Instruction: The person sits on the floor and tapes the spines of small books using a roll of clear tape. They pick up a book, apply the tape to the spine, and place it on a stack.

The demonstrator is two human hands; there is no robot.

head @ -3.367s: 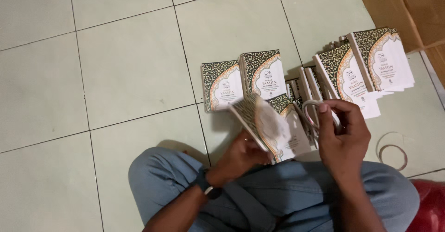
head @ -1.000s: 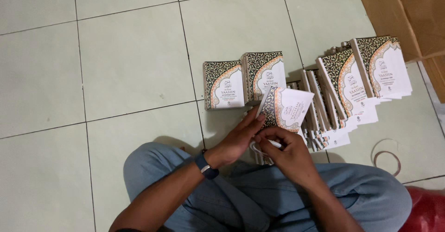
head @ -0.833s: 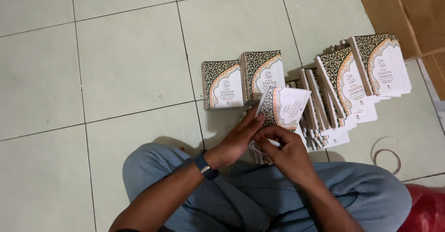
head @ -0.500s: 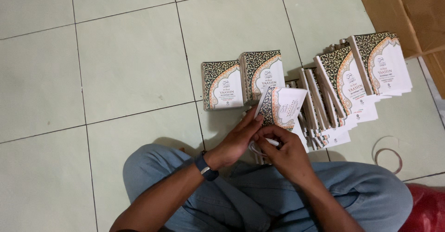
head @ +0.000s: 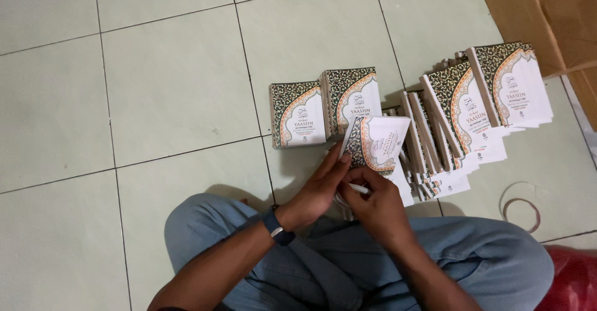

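Observation:
I sit cross-legged on a pale green tiled floor (head: 155, 93). My left hand (head: 320, 183), with a dark wristband, grips the lower left edge of a small stack of patterned booklets (head: 376, 142) held just above my lap. My right hand (head: 373, 199) closes on the stack's lower edge and pinches something thin and white against it, which I cannot identify. The booklets have white covers with a dark ornate corner and an orange arch.
Two short piles of the same booklets (head: 323, 106) lie on the floor ahead. A fanned row of more booklets (head: 472, 112) leans to the right. Rubber bands (head: 521, 208) lie by my right knee. Brown cardboard (head: 547, 12) at top right, something red (head: 575, 283) at bottom right.
Since 3.4 s ago both hands moved left and closer together on the stack, which turned cover-up. Over the last second the hands and booklets hardly shifted.

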